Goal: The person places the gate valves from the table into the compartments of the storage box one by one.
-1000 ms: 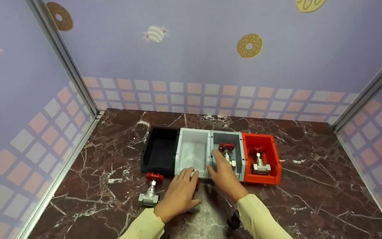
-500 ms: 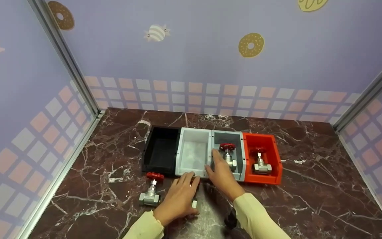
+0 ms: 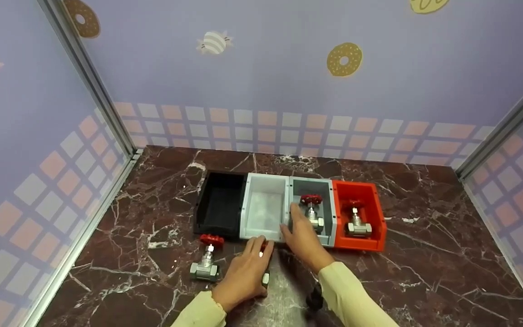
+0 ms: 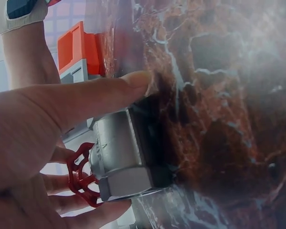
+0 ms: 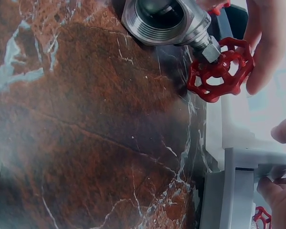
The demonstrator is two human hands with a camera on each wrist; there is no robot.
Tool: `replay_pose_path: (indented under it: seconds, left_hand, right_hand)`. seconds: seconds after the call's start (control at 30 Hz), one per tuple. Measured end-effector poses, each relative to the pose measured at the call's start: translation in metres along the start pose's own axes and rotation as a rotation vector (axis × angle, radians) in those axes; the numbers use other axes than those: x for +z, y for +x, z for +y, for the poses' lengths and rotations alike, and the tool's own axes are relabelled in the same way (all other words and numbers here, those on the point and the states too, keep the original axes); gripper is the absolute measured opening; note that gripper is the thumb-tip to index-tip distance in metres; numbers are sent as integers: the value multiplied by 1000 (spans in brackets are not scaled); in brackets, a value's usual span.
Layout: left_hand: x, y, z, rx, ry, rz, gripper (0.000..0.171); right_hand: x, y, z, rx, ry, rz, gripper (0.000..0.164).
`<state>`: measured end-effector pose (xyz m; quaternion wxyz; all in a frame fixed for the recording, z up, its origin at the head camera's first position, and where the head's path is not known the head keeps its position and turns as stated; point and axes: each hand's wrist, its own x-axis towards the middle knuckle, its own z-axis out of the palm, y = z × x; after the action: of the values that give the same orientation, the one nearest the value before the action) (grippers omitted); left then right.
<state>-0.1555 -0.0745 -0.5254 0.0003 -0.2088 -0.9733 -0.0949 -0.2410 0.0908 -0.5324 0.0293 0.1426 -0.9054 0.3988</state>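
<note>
My left hand (image 3: 244, 274) holds a metal valve (image 4: 119, 148) with a red handwheel (image 5: 221, 69) low over the marble-patterned surface, before the white bin (image 3: 266, 206). Its thumb lies along the valve body and its fingers reach past the handwheel. In the head view that hand covers most of the valve. My right hand (image 3: 306, 238) rests at the wall between the white and grey bins, index finger extended, thumb on the white side. A second valve (image 3: 314, 218) stands in the grey bin (image 3: 298, 185), beside my right fingers.
At the row's left end is a black bin (image 3: 220, 204); at its right, an orange-red bin (image 3: 376, 213) holds a valve (image 3: 357, 223). Another valve (image 3: 205, 263) stands left of my left hand. Patterned walls (image 3: 261, 81) enclose the surface.
The valve under my left hand has come down and back towards me, its body now showing beside the thumb. My right hand has barely shifted.
</note>
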Motion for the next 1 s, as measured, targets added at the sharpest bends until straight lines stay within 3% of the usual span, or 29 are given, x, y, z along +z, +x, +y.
replay_pose_path:
  seconds: [0.33,1.0]
  left_hand:
    - [4,1,2,-1,-2,-6,112]
    - [4,6,1,33,72,15,111]
  right_hand:
    - [5,3,0,-44,-53,84,64]
    - [10,4,1,-17,-83,97,64]
